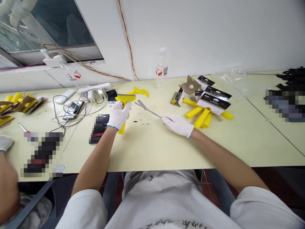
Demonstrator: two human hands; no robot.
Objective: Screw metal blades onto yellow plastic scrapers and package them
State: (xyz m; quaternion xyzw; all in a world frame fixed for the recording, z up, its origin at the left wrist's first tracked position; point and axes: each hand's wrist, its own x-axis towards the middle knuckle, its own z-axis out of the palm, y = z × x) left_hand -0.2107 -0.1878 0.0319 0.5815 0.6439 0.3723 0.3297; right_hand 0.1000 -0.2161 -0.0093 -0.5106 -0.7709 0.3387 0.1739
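My left hand point(118, 114), in a white knit glove, is wrapped round the handle of a yellow scraper point(121, 128). The scraper stands upright, its metal blade point(126, 97) across the top. My right hand point(177, 124), gloved too, grips a screwdriver point(154, 113) whose handle is hidden in the fingers. Its thin metal shaft points left towards the scraper, apart from it. A flat metal plate point(142, 105) is at the shaft's far end; whether it is attached I cannot tell. Small screws point(143, 123) and a small black piece point(135, 121) lie between my hands.
Yellow scrapers with card packaging point(202, 116) lie at right. Another yellow scraper point(140, 91) and a plastic bottle point(161, 71) are behind. Phones point(73, 109), cables and a power strip point(95, 89) fill the left. A co-worker's gloved hand point(6, 142) and a second screwdriver point(23, 128) are far left.
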